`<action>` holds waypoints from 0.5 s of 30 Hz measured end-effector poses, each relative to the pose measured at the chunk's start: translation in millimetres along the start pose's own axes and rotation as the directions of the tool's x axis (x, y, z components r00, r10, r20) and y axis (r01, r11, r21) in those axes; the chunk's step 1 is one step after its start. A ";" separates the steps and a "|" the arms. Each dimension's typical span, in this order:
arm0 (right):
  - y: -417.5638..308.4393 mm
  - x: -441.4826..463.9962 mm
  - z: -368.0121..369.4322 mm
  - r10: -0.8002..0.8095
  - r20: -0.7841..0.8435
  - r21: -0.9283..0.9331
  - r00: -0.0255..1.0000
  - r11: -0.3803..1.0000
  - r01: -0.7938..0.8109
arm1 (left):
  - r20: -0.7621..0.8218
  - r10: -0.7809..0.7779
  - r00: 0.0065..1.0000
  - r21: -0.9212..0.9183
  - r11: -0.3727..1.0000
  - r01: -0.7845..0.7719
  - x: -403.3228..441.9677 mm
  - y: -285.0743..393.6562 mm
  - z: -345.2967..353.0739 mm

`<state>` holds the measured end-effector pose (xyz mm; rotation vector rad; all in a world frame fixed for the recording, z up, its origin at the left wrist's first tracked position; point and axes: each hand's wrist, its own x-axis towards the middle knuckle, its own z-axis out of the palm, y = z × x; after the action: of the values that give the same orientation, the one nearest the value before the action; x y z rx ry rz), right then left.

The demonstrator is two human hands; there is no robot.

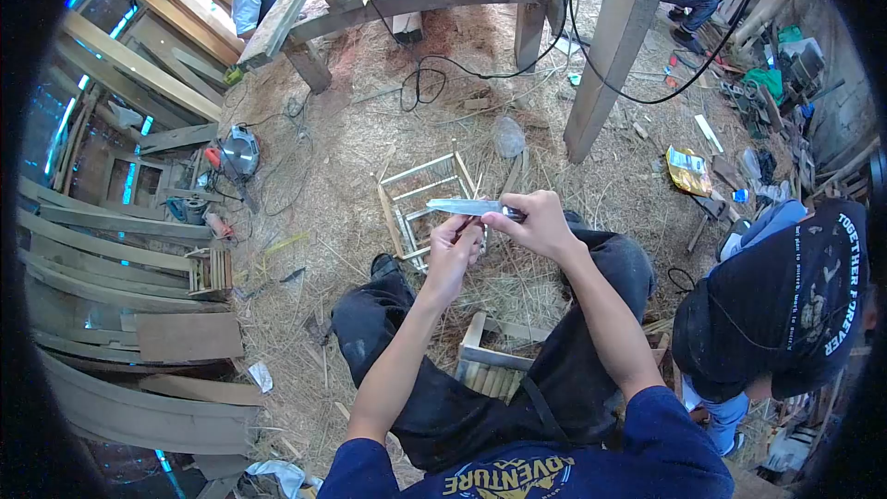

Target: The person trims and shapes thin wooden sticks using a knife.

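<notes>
My right hand point(538, 224) is closed around the dark handle of a knife, its thumb against the base of the blade. The pale, wide knife blade point(462, 207) points left, just over the fingertips of my left hand point(455, 254). Those fingers are pinched together; what they hold is mostly hidden under the blade. Below and beyond both hands, a small open frame of light wooden sticks point(395, 222) rests on the floor. Between my legs sits another small wooden piece with a row of short bamboo-like slats point(490, 381).
Straw and shavings cover the floor. A wooden post point(617, 51) rises ahead, near a rough workbench point(407, 2) with cables. To the left are a circular saw point(240, 152) and stacked boards point(189, 337). A person in a black shirt point(785, 300) sits close at right; others are farther back.
</notes>
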<state>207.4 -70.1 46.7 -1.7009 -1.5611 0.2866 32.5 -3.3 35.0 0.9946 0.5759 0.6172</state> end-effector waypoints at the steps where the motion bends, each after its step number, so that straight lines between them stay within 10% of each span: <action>1: 0.5 -0.5 0.0 -0.006 -0.005 0.019 1.000 1.000 0.006 | -0.010 -0.007 1.000 0.012 1.000 0.007 0.0 -1.1 -0.2; 15: 7.7 -5.7 -17.3 -0.136 -0.017 -0.069 0.991 0.989 0.134 | 0.017 0.135 0.991 0.202 0.970 -0.135 -8.9 -13.4 -5.0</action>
<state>222.9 -81.5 51.0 -1.6346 -1.6775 0.1470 25.7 -12.2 22.4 1.2347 0.5800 0.6870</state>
